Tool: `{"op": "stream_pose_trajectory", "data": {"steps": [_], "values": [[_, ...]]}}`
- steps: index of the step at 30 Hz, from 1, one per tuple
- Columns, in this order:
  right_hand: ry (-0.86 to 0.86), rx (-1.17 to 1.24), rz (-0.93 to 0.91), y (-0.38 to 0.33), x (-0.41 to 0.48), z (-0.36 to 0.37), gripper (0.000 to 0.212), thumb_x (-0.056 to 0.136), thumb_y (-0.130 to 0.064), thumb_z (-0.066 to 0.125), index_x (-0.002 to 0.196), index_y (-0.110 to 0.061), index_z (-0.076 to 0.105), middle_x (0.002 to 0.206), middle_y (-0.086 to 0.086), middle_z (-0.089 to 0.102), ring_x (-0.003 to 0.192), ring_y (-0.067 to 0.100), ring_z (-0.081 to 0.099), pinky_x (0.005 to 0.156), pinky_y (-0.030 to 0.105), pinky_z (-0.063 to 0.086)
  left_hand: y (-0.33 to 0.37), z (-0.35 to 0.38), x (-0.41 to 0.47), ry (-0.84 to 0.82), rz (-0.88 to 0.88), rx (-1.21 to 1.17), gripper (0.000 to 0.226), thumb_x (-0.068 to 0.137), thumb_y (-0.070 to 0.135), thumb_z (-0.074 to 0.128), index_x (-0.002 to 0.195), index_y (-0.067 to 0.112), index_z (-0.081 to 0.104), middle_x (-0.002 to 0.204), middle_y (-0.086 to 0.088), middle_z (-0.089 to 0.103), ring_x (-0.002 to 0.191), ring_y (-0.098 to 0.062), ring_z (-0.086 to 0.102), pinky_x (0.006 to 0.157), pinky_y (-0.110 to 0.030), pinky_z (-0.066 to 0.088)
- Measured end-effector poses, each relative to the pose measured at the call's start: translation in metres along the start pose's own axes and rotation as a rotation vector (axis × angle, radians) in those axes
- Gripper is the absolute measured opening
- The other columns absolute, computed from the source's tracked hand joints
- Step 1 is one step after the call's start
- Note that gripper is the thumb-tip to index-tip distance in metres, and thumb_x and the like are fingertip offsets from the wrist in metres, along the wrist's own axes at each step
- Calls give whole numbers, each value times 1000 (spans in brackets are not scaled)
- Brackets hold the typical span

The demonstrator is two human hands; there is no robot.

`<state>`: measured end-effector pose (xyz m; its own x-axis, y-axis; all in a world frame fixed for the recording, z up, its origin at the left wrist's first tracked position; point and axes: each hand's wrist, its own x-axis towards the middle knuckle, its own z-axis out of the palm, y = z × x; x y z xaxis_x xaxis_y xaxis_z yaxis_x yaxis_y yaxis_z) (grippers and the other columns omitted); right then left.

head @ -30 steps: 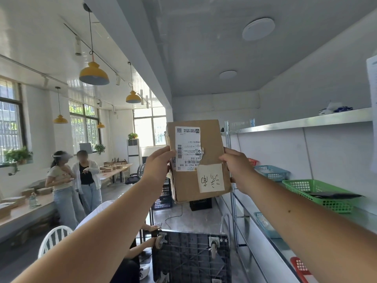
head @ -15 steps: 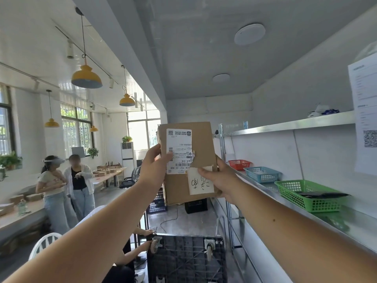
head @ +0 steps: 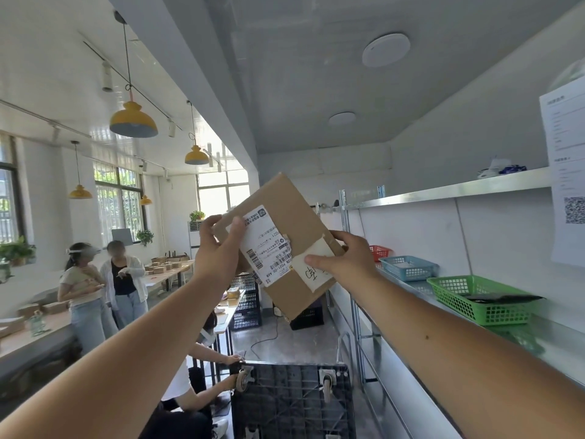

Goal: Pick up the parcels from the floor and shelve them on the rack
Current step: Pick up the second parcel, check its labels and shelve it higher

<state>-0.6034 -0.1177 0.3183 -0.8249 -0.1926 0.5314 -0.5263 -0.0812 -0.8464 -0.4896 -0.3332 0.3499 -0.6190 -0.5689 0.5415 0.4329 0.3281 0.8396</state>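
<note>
A flat brown cardboard parcel (head: pixel 292 217) with a white shipping label and a handwritten paper note is held up in front of me, tilted with its top leaning left. My left hand (head: pixel 217 248) grips its left edge, thumb over the label. My right hand (head: pixel 343 259) grips its right edge, thumb on the note. The metal rack (head: pixel 443 193) runs along the right wall, beside and beyond the parcel.
On the rack's middle shelf sit a green basket (head: pixel 474 304), a blue basket (head: pixel 408 267) and a red basket (head: pixel 378 251). An upturned black trolley (head: pixel 291 403) lies below my arms, held by a crouching person (head: pixel 202 375). Two people (head: pixel 101 289) stand at left by tables.
The parcel has turned from upright to a slant, its top swinging left. My right hand slid down over the note. The view shifted slightly toward the rack.
</note>
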Motion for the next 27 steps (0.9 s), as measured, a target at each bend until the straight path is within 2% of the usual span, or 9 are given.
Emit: {"op": "stream_pose_trajectory", "data": {"steps": [3,6,8,11,13,18,21,24,27], "values": [[70,-34,-29,-11,5,5,73,61,-25,103,125,-9,71,125,13,72,102,26,76,78,44,69,-1,-2,-2,29,-17,-138,48,99,57,64,136,38,40,111,-15,71,92,-30,79,61,-39,67],[144,-16,-44,-20,8,11,97,63,-31,102,145,-6,57,139,9,61,115,23,69,82,33,64,-2,-4,-4,78,-41,-251,52,99,53,66,139,35,38,118,-16,67,101,-32,76,59,-36,66],[165,88,-2,-23,10,16,110,64,-33,101,156,-8,47,146,9,61,122,26,68,94,44,63,-2,-2,-6,107,-36,-273,52,99,53,67,139,36,38,123,-16,67,104,-32,75,62,-39,67],[205,286,85,-29,10,26,110,68,-35,98,158,-9,42,142,6,66,100,18,75,66,29,62,-2,1,-9,165,-17,-286,51,99,53,67,138,37,39,126,-17,68,101,-28,75,62,-37,67],[256,449,177,-35,11,31,114,70,-37,99,162,-12,36,138,7,66,95,17,73,62,26,56,-4,1,-10,185,-27,-334,50,100,50,66,139,34,38,126,-19,67,100,-27,75,59,-35,66],[232,492,280,-38,16,32,59,69,-44,98,107,-8,70,105,14,81,80,26,79,61,36,65,-9,4,-14,214,-26,-431,45,102,42,66,137,31,40,124,-20,65,97,-26,74,56,-32,64],[132,602,263,-36,16,37,56,78,-40,93,124,-17,71,111,13,81,94,33,80,75,50,67,-12,7,-17,234,-21,-460,42,103,44,64,136,31,40,118,-13,67,102,-30,75,56,-31,64],[4,656,247,-34,14,42,48,90,-51,80,130,-29,68,116,9,80,96,29,78,62,43,64,-16,9,-16,249,-65,-489,41,105,57,51,136,30,41,123,-13,64,109,-37,73,58,-33,65],[-64,634,224,-28,13,41,38,94,-53,73,127,-36,68,119,7,80,96,26,78,65,46,66,-16,5,-11,262,-171,-554,54,104,69,35,134,26,48,119,-14,67,105,-38,75,60,-39,66]]}}
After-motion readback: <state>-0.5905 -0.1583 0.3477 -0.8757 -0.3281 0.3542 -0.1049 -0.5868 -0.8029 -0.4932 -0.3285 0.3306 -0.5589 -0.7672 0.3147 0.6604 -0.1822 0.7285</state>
